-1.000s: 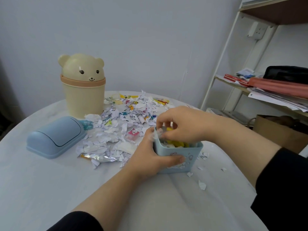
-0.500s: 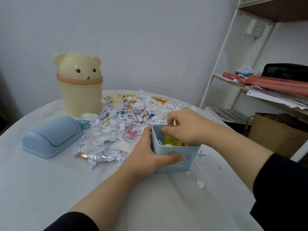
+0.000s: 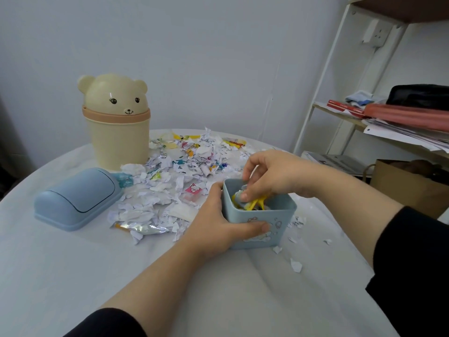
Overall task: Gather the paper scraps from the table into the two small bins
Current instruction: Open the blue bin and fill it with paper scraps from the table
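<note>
Blue bin [image 3: 284, 220] being packed down

Its near wall is gripped by the left hand [image 3: 216, 224]; the right hand [image 3: 272, 171] is sunk inside with curled fingers, pinching or pressing cannot be told. Contents should be pressed low before the scrap pile [image 3: 175, 183] beyond both hands is fetched.

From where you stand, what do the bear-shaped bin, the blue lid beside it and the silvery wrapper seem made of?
The bear-shaped bin: probably moulded plastic, cream, smooth with a soft sheen; a glint on the head. The blue lid: likely plastic too, matte, with a moulded flap seam. The silvery wrapper: seemingly foil film, crinkled and glinting.
</note>
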